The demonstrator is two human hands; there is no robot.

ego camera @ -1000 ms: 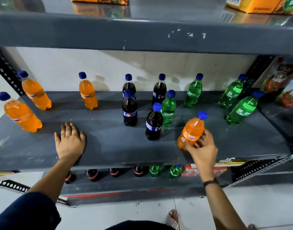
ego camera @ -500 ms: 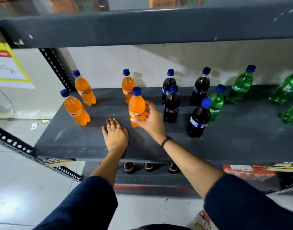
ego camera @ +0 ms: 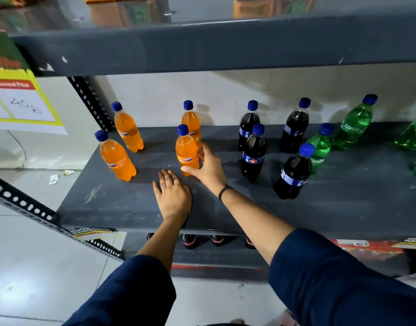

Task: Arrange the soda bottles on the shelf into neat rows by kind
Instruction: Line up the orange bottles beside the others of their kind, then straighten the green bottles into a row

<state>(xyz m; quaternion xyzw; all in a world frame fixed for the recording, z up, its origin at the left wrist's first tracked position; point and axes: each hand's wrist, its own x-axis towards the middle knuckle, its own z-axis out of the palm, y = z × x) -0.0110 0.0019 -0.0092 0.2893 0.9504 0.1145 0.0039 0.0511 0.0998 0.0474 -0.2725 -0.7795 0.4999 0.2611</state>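
My right hand has its fingers curled around the front orange Fanta bottle, which stands upright on the grey shelf directly in front of another orange bottle. My left hand lies flat and open on the shelf, holding nothing. Two more orange bottles stand to the left, cola bottles and green Sprite bottles to the right.

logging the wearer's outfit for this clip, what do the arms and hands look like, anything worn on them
Both arms wear dark navy blue sleeves pushed up toward the elbow, leaving the forearms bare. The right hand has a thin dark band around the wrist. The left hand is bare, with no gloves, rings or watch visible. No markings show on the sleeve fabric.
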